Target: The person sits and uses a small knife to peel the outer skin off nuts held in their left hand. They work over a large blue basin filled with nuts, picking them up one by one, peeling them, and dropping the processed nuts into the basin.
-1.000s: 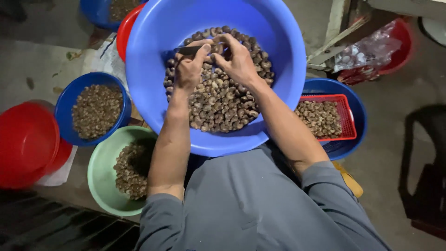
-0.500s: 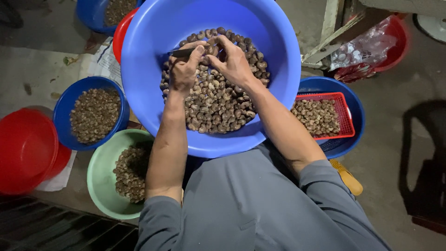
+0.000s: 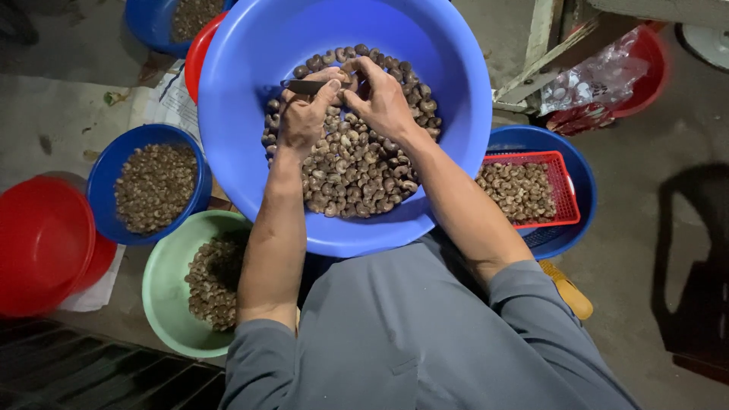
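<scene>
A big blue basin [image 3: 456, 99] sits in front of me, holding a heap of brown cashew nuts [image 3: 357, 167]. Both my hands are over the heap. My left hand [image 3: 302, 118] grips a small dark knife [image 3: 305, 86], its blade pointing left. My right hand [image 3: 383, 99] meets it from the right, fingertips pinched on a single nut [image 3: 348, 85] against the blade. My grey-sleeved arms reach in from below.
A small blue bowl of nuts [image 3: 156, 186] and a red basin [image 3: 42, 243] stand at left. A green bowl of nuts [image 3: 190, 285] is by my left elbow. At right, a red mesh basket of nuts [image 3: 524, 190] rests in a blue basin [image 3: 573, 171]. A plastic bag [image 3: 600, 76] lies far right.
Both hands have stayed together over the heap, fingers shifting slightly around the knife and nut. The view has drifted a little.
</scene>
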